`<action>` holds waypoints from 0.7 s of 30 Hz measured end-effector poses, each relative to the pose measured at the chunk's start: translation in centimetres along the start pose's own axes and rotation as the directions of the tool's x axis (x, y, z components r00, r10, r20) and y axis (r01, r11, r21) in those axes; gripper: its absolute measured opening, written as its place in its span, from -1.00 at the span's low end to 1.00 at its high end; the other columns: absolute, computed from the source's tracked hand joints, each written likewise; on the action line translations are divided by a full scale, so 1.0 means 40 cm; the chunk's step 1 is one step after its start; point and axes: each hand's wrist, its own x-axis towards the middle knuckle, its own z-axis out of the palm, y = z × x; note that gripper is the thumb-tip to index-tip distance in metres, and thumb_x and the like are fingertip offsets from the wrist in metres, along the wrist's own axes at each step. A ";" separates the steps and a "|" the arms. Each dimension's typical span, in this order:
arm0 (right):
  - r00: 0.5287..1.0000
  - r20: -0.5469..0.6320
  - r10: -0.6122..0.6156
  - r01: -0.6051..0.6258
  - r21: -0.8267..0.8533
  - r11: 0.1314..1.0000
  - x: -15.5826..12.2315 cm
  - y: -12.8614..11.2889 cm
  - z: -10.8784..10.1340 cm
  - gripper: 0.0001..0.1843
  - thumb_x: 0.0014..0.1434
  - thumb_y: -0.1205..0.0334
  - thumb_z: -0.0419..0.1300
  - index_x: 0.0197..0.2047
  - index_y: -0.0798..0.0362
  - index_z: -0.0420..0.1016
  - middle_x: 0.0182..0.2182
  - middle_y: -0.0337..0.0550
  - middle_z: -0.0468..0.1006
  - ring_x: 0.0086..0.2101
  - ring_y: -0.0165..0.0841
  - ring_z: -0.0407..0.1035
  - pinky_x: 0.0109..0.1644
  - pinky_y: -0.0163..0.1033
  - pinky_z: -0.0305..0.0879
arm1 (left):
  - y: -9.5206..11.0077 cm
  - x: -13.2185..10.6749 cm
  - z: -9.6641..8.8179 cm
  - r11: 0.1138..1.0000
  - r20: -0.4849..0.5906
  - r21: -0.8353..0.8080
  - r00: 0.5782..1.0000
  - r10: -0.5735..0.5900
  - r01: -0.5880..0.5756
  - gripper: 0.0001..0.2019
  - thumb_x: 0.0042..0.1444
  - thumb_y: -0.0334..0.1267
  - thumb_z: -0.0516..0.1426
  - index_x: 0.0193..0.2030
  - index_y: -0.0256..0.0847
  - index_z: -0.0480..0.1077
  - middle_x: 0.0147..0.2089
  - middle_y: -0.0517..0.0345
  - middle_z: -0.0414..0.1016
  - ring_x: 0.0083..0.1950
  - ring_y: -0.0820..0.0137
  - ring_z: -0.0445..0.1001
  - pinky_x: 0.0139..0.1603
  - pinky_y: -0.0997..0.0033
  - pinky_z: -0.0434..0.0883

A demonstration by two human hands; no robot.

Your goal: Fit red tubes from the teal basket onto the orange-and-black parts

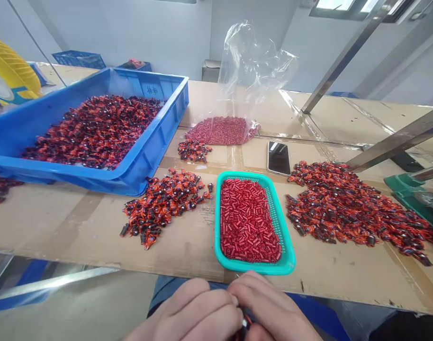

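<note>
My left hand and my right hand meet at the bottom edge, below the table's front edge, fingers pinched together around a small dark and red piece that mostly hides between them. Just beyond them a teal basket holds several small red tubes. A heap of red-and-black wired parts lies left of the basket. A larger heap of them lies to its right.
A blue crate full of the same parts stands at the left. A clear plastic bag with red tubes sits behind, next to a small pile and a phone. Metal bars and a green tool stand right.
</note>
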 end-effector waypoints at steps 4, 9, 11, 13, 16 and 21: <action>0.990 0.066 0.122 -0.120 -0.033 0.992 0.011 -0.031 -0.045 -0.55 0.49 -0.17 -0.02 0.13 -0.11 0.51 -0.19 -0.10 0.64 -0.22 -0.25 0.57 -0.13 -0.27 0.53 | -0.013 0.055 0.011 0.996 -0.010 -0.089 1.000 0.000 -0.001 -0.74 0.44 -0.55 -0.05 -0.11 -0.26 0.44 -0.21 0.09 0.68 -0.11 0.43 0.65 -0.04 0.47 0.54; 0.975 -0.110 0.191 -0.220 -0.460 0.860 -0.017 0.062 -0.202 -0.58 0.53 0.04 -0.05 0.32 -0.09 0.39 0.03 -0.03 0.65 -0.04 -0.20 0.60 -0.05 -0.21 0.55 | -0.117 0.093 -0.017 0.970 0.096 0.218 0.986 -0.134 0.111 -0.90 0.39 -0.29 0.20 -0.05 -0.22 0.36 0.02 -0.04 0.65 0.07 0.28 0.58 0.12 0.24 0.48; 0.978 -0.196 0.066 -0.194 -0.756 0.625 -0.027 0.151 -0.282 -0.54 0.52 -0.07 -0.08 0.23 -0.02 0.44 -0.05 0.01 0.67 -0.11 -0.18 0.62 -0.11 -0.14 0.54 | -0.184 0.102 -0.023 0.901 0.170 0.394 0.949 -0.265 0.181 -0.90 0.37 -0.29 0.21 -0.08 -0.20 0.36 -0.02 0.00 0.66 0.05 0.21 0.57 0.08 0.15 0.47; 0.964 -0.265 0.023 -0.242 -0.838 0.489 -0.030 0.238 -0.353 -0.40 0.50 -0.17 -0.12 0.06 0.10 0.55 -0.20 0.20 0.67 -0.22 -0.02 0.59 -0.18 0.06 0.46 | -0.249 0.110 -0.015 0.854 0.223 0.484 0.917 -0.331 0.190 -0.89 0.31 -0.35 0.25 -0.09 -0.22 0.40 -0.08 -0.02 0.66 0.04 0.10 0.57 0.04 0.06 0.47; 0.950 -0.312 -0.035 -0.277 -0.887 0.370 -0.026 0.317 -0.418 -0.28 0.48 -0.25 -0.19 -0.13 0.13 0.60 -0.28 0.36 0.61 -0.31 0.08 0.52 -0.22 0.21 0.31 | -0.321 0.118 0.023 0.816 0.306 0.558 0.877 -0.371 0.150 -0.85 0.24 -0.39 0.30 -0.07 -0.27 0.47 -0.13 -0.02 0.66 0.09 0.03 0.56 0.09 -0.05 0.49; 0.965 -0.232 -0.125 -0.170 -0.910 0.378 0.002 0.282 -0.382 -0.50 0.48 -0.05 -0.01 0.03 0.18 0.56 -0.17 0.40 0.58 -0.18 0.15 0.50 -0.13 0.23 0.31 | -0.361 0.126 0.073 0.785 0.399 0.613 0.822 -0.405 0.089 -0.83 0.36 -0.23 0.24 -0.02 -0.27 0.51 0.01 0.04 0.59 0.08 0.20 0.59 0.14 0.00 0.55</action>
